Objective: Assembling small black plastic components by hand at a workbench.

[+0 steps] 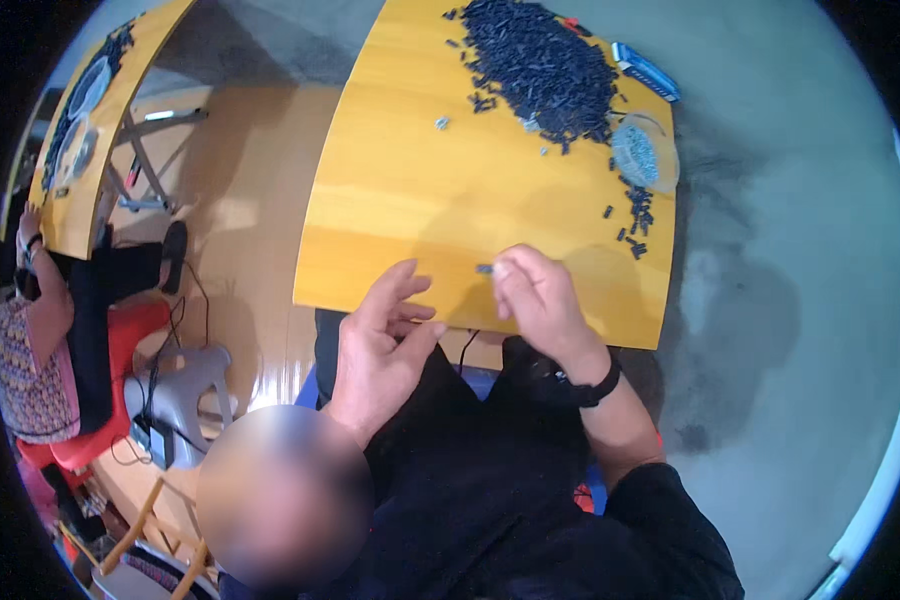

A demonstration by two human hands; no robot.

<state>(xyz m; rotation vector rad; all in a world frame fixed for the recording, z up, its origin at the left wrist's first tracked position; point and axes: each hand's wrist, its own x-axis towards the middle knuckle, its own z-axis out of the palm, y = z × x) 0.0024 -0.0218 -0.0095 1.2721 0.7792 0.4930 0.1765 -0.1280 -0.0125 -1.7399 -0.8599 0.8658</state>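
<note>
My right hand (538,300), with a dark band on its wrist, is above the near part of the yellow table. Its thumb and forefinger pinch a small dark piece (484,268), short and bar-shaped, whose end sticks out to the left. To the left, at the table's front edge, my left hand (378,335) has its fingers spread and partly curled, the thumb apart from them. I see nothing in it. A large heap of small black pieces (545,70) covers the far right of the table. A round clear bowl (642,150) of small silvery parts stands beside the heap.
Several loose black pieces (638,215) lie near the table's right edge. A blue box (645,72) is at the far right edge. Small silvery bits (442,123) dot the yellow tabletop (390,200). Another person (45,350) sits at a second table (105,170) on the left, near a grey stool (175,395).
</note>
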